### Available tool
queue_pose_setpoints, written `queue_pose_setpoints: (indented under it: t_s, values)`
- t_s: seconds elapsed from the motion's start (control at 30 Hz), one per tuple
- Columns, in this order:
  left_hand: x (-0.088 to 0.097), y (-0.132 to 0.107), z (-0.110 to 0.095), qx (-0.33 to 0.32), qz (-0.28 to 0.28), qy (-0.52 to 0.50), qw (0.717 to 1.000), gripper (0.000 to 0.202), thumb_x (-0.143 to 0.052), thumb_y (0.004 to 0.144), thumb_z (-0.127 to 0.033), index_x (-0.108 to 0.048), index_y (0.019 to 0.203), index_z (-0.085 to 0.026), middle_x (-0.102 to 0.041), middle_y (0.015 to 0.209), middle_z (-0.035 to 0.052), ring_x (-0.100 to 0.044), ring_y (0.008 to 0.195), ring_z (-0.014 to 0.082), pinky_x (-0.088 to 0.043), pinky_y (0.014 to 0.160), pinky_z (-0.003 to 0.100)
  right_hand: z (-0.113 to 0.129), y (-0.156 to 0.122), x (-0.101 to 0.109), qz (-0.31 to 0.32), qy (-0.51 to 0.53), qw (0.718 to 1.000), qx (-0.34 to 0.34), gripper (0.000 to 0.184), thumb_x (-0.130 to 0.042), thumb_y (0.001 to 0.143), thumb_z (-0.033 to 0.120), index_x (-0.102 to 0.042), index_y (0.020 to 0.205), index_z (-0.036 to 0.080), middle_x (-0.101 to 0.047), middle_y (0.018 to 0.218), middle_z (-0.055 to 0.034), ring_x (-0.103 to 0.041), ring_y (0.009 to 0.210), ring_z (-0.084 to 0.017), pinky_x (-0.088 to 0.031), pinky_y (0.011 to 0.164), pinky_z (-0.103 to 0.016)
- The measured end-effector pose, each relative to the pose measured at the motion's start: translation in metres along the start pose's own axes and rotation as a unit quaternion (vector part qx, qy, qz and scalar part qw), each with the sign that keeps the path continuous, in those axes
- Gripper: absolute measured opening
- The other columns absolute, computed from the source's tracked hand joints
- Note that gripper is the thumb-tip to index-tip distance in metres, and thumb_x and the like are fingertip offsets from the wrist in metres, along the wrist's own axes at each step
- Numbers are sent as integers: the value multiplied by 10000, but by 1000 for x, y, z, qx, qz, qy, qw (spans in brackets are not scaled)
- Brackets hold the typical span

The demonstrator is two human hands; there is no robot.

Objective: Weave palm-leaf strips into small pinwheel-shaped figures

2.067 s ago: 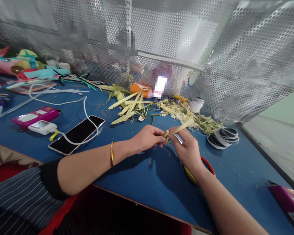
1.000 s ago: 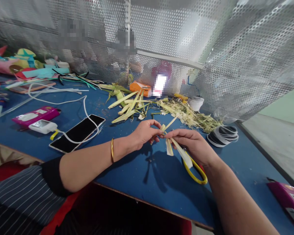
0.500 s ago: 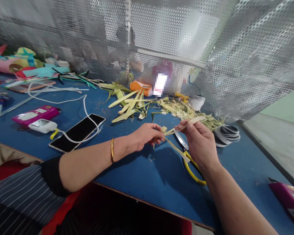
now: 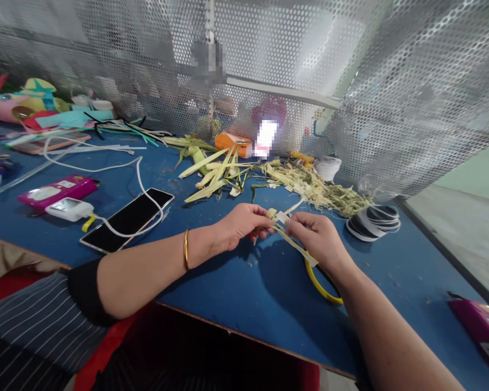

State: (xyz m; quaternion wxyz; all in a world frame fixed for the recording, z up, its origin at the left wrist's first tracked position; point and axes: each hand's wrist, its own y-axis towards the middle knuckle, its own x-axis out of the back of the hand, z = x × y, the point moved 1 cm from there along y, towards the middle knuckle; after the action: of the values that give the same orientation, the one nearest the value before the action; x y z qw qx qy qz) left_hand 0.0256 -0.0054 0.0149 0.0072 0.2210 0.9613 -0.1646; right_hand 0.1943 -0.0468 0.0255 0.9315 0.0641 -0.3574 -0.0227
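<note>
My left hand [image 4: 248, 222], a gold bangle at its wrist, pinches a small looped bundle of pale corn husk strips [image 4: 272, 213]. One strip [image 4: 296, 247] trails from the bundle down to the right, passing under my right hand. With thumb and forefinger, my right hand [image 4: 315, 239] is closed on the whitish end of a husk strip [image 4: 283, 217], just beside the left fingertips. Another strip sticks up behind the right fingers. Below my right hand lies the yellow handle of the scissors [image 4: 325, 290]; their blades are hidden by the hand.
Corn husk leaves [image 4: 214, 174] and a heap of shredded husk [image 4: 321, 190] lie at the back. A striped spool of cord [image 4: 372, 222] sits to the right. On the left are a phone [image 4: 128, 220], a white cable and a magenta device [image 4: 59, 193]. Perforated metal mesh [image 4: 277, 49] stands behind.
My right hand has moved down and left toward the left fingertips, bringing the husk strip's end with it. It now covers the scissor blades. My left hand stays in place.
</note>
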Motion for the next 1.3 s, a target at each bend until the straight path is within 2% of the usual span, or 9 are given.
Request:
queue_pose_setpoints:
  t_s: [0.2,0.37,0.57,0.77,0.97,1.03,1.13,1.2,1.3]
  values:
    - [-2,-1,1,-11,-5,23,1000,109,-623,759,-61,-573,706,-142,-651,592,6,-528,453,68,-331,407,198,4,-3,-3,-15,-71,997,17,312,-494,767,368,-453,508,200,-427,520,25,-389,538,-117,-276,517,-248]
    - [-4,-2,1,-19,-8,48,999,134,-635,762,-50,-569,691,-142,-640,573,-2,-529,445,68,-332,404,208,5,-4,-6,-18,-79,996,42,336,-512,782,358,-440,493,202,-440,506,22,-392,521,-116,-281,497,-240]
    - [-5,-3,0,-23,-17,58,998,140,-640,777,-56,-566,700,-146,-662,611,15,-530,446,66,-333,410,216,2,-4,-8,-26,-99,994,37,311,-512,775,304,-435,491,203,-432,490,31,-373,510,-112,-266,491,-240]
    - [-6,-4,1,-25,-20,72,997,126,-649,782,-80,-562,717,-144,-674,630,25,-536,454,71,-329,412,210,2,-3,-8,-16,-91,995,43,335,-504,795,331,-433,493,205,-451,500,26,-388,515,-117,-273,503,-246]
    - [-6,-4,2,-29,-13,93,995,153,-654,749,-69,-541,697,-158,-678,627,22,-548,463,81,-332,402,202,1,-3,-10,-14,-105,992,74,275,-502,853,375,-552,633,216,-584,602,-2,-494,594,-153,-314,576,-264]
    - [-6,-4,2,-41,-3,95,995,165,-663,741,-85,-529,689,-164,-678,621,17,-548,459,80,-335,405,197,1,-3,-10,-33,-88,993,65,171,-554,835,375,-601,780,220,-626,632,-1,-528,597,-163,-333,582,-264]
    - [-6,-4,4,-59,0,110,992,179,-669,707,-72,-521,719,-173,-667,592,-9,-540,440,77,-348,418,188,0,-3,-10,-31,-60,996,61,230,-581,835,390,-627,979,218,-664,675,-2,-559,613,-171,-349,588,-264]
    - [-6,-4,5,-73,4,130,989,192,-660,689,-66,-519,752,-180,-665,583,-23,-539,431,79,-359,425,187,0,-3,-11,-9,-61,996,58,227,-556,862,419,-658,924,226,-642,642,6,-531,590,-159,-333,574,-263]
    - [-5,-3,8,-87,20,164,982,198,-653,687,-91,-499,761,-191,-657,571,-24,-561,437,98,-367,426,194,1,-4,-11,3,-68,995,68,248,-553,864,418,-660,745,229,-581,604,10,-490,594,-151,-320,576,-268]
